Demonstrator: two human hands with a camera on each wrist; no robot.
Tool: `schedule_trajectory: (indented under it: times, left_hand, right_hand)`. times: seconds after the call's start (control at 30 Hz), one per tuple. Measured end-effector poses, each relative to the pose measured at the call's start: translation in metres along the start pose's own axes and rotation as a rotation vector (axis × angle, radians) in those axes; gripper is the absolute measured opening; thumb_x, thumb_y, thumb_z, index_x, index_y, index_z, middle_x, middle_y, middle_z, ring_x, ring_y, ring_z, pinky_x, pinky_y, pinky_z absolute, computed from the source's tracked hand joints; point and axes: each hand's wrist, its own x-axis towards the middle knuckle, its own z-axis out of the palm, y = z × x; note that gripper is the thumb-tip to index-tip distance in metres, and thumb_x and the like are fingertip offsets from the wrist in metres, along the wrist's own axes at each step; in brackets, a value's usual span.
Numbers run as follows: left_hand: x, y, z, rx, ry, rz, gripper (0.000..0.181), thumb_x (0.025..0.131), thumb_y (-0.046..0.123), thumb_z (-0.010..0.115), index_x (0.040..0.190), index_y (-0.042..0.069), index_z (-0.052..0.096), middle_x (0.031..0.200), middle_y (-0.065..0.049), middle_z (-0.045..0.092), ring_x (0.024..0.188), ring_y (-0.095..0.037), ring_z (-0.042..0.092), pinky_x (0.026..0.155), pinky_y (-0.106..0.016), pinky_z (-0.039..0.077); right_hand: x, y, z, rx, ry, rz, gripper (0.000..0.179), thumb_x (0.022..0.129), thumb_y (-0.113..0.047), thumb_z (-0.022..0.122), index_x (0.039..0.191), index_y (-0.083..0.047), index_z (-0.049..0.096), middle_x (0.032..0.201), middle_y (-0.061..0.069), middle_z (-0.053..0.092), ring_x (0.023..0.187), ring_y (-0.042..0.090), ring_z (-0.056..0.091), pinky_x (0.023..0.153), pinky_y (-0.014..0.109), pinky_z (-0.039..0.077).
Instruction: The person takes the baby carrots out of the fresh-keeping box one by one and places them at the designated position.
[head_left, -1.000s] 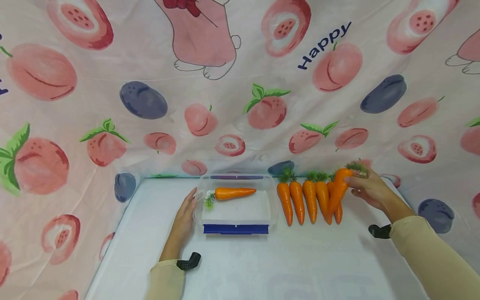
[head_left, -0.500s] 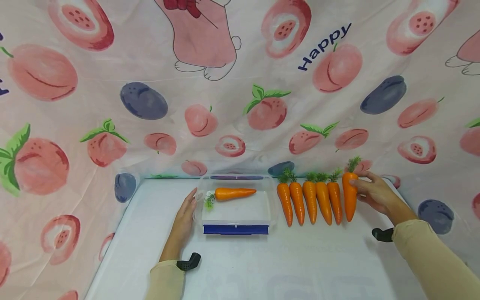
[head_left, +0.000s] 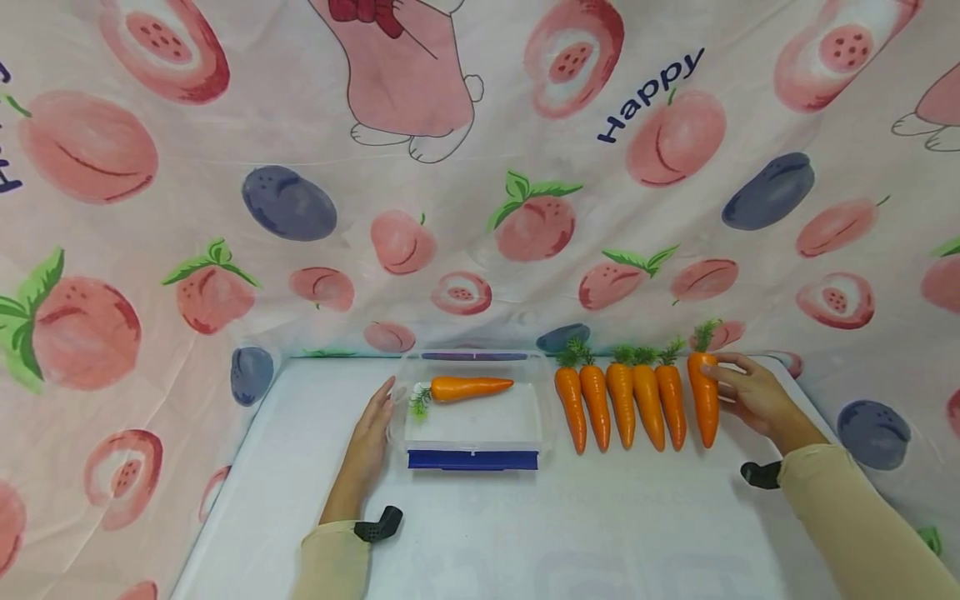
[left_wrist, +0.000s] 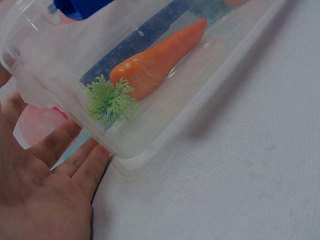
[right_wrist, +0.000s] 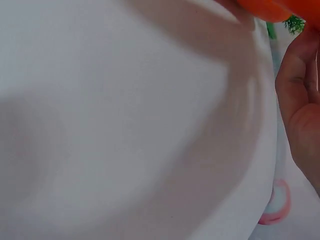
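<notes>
A clear plastic box [head_left: 472,435] with blue clips stands at the back of the table, one orange carrot [head_left: 471,388] lying inside it, green top to the left. My left hand [head_left: 367,442] touches the box's left wall with straight fingers; in the left wrist view the palm [left_wrist: 45,200] faces the box. At the right end of a row of carrots [head_left: 621,404], my right hand [head_left: 753,398] pinches another carrot [head_left: 703,404] between thumb and fingers, its green top up and its tip toward me. Whether that carrot rests on the table cannot be told. The right wrist view catches only part of it.
The white table [head_left: 585,533] ends at a fruit-printed curtain [head_left: 480,208] close behind the box and carrots. The several carrots of the row lie side by side, just right of the box.
My right hand has swung the pinched carrot off the end of the row, rightward and down, so it now stands roughly parallel beside the others. My left hand and the box stay put.
</notes>
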Motion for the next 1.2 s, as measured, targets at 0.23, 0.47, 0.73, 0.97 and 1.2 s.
schedule_trajectory:
  times: [0.23, 0.47, 0.73, 0.97, 1.2]
  left_hand:
    - [0.001, -0.002, 0.000, -0.028, -0.003, 0.014, 0.050, 0.108, 0.052, 0.040, 0.157, 0.042, 0.035, 0.170, 0.003, 0.023, 0.159, -0.024, 0.015, 0.130, -0.051, 0.010]
    - [0.000, 0.000, 0.001, -0.014, 0.000, 0.012, 0.050, 0.108, 0.051, 0.040, 0.157, 0.042, 0.035, 0.170, 0.003, 0.023, 0.159, -0.025, 0.015, 0.130, -0.052, 0.010]
    - [-0.001, 0.001, 0.001, 0.021, 0.007, 0.003, 0.050, 0.107, 0.053, 0.039, 0.157, 0.043, 0.035, 0.170, 0.004, 0.023, 0.159, -0.026, 0.016, 0.130, -0.053, 0.011]
    - [-0.001, 0.001, 0.000, 0.017, 0.011, -0.009, 0.050, 0.107, 0.053, 0.040, 0.156, 0.044, 0.035, 0.170, 0.005, 0.023, 0.159, -0.025, 0.016, 0.130, -0.053, 0.011]
    - [-0.001, 0.001, -0.001, 0.035, 0.010, 0.006, 0.049, 0.108, 0.052, 0.038, 0.157, 0.044, 0.034, 0.170, 0.006, 0.023, 0.159, -0.025, 0.017, 0.130, -0.053, 0.011]
  right_hand:
    - [0.004, 0.012, 0.000, -0.107, 0.056, 0.000, 0.059, 0.096, -0.044, 0.070, 0.143, -0.018, 0.046, 0.099, -0.026, 0.064, 0.091, -0.002, 0.066, 0.079, 0.022, 0.060]
    - [0.008, 0.019, 0.002, -0.207, 0.139, 0.015, 0.086, 0.091, -0.054, 0.071, 0.153, -0.004, 0.038, 0.098, -0.027, 0.060, 0.088, -0.006, 0.064, 0.078, 0.017, 0.059]
    - [0.008, 0.020, 0.009, -0.332, 0.232, 0.083, 0.097, 0.090, -0.067, 0.064, 0.158, -0.005, 0.034, 0.155, 0.025, 0.041, 0.128, 0.038, 0.050, 0.114, 0.063, 0.040]
    - [0.010, 0.022, 0.010, -0.328, 0.219, 0.091, 0.098, 0.091, -0.067, 0.061, 0.159, -0.004, 0.030, 0.161, 0.028, 0.031, 0.141, 0.048, 0.036, 0.117, 0.068, 0.032]
    - [0.016, 0.026, 0.010, -0.339, 0.211, 0.106, 0.096, 0.094, -0.065, 0.059, 0.160, -0.002, 0.027, 0.163, 0.029, 0.025, 0.145, 0.050, 0.029, 0.118, 0.068, 0.028]
